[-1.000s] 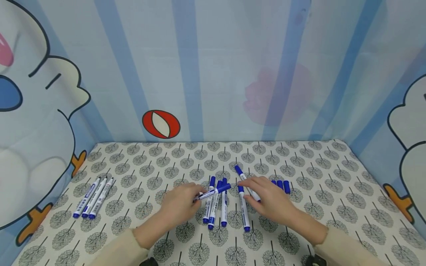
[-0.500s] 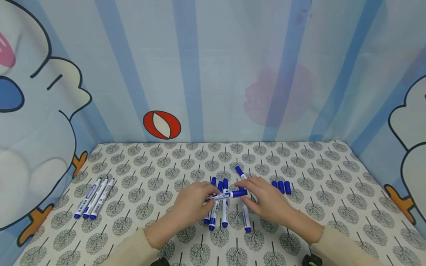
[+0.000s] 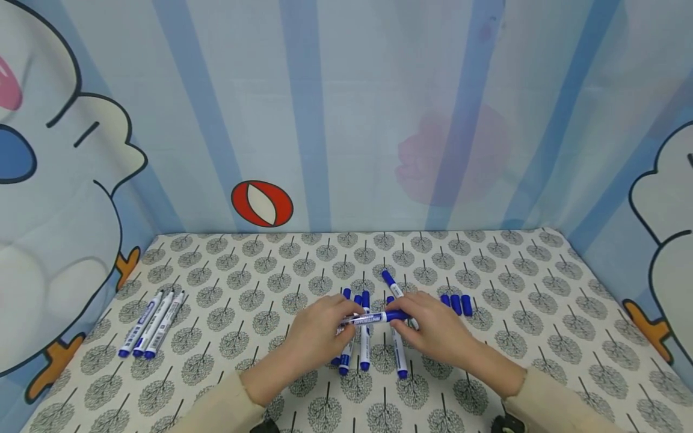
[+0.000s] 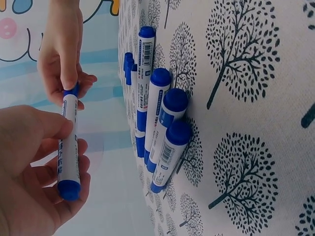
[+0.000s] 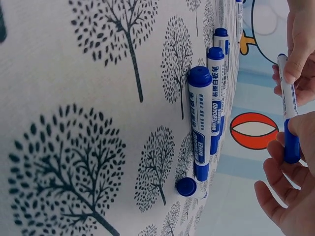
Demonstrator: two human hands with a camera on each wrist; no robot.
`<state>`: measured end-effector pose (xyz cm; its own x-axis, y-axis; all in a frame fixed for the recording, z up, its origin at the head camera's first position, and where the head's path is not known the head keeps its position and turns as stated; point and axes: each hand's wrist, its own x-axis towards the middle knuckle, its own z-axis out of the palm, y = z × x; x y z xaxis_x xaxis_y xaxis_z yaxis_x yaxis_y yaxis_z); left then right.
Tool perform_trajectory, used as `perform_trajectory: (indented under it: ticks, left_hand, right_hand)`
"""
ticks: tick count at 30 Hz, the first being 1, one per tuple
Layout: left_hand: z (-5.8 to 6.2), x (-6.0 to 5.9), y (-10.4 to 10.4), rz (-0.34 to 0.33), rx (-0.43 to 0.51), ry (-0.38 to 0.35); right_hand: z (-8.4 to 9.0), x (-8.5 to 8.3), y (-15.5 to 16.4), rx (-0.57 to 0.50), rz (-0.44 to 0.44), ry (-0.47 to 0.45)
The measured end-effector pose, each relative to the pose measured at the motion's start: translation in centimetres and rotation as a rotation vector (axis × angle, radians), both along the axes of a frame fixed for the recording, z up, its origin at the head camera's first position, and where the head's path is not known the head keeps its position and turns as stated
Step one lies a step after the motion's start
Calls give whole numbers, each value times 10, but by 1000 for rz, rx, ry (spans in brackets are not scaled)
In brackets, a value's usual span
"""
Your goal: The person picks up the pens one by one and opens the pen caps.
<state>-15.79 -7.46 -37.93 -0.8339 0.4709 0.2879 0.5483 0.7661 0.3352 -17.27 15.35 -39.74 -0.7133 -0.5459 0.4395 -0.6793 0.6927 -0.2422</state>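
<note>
Both hands hold one blue-and-white marker [image 3: 373,317] crosswise above the table. My left hand [image 3: 319,334] grips its white barrel [image 4: 68,142]; my right hand [image 3: 433,328] pinches its blue cap [image 5: 291,140] at the right end. Beneath them several capped markers [image 3: 364,343] lie side by side on the tree-print cloth [image 3: 260,276], seen also as markers [image 4: 162,132] in the left wrist view. One more marker [image 3: 394,287] lies slanted behind my right hand.
Three loose blue caps [image 3: 456,304] lie to the right of my hands. Three uncapped markers [image 3: 153,323] lie in a row at the table's left. Cartoon-printed curtain walls [image 3: 346,120] enclose the table on three sides.
My left hand lifted the marker and carried it rightward; my right hand left the slanted marker on the cloth and came in to take hold of the lifted marker's cap.
</note>
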Motion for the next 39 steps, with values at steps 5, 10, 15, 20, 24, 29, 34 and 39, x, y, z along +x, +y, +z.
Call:
perform_trajectory:
  ticks: [5, 10, 15, 20, 24, 29, 34, 39]
  left_hand:
    - [0, -1, -1, -2, -8, -29]
    - [0, -2, -2, -33, -11, -4]
    - [-1, -2, -4, -51, -12, 63]
    - [-2, 0, -5, -61, -8, 137]
    - [-4, 0, -5, -71, 7, 207]
    - [-2, 0, -6, -92, 35, 276]
    - [-1, 0, -7, -102, 26, 352]
    - [-5, 0, -8, -118, 18, 465]
  right_hand:
    - [0, 0, 0, -3, 7, 5]
    - [-1, -1, -1, 4, 35, 33]
    - [-2, -2, -2, 14, 76, 65]
    - [-2, -3, -2, -2, 102, 85]
    - [-2, -3, -1, -10, 109, 84]
    - [0, -4, -1, -44, 111, 78]
    - [0, -5, -3, -72, 128, 66]
    - [2, -3, -3, -74, 122, 14]
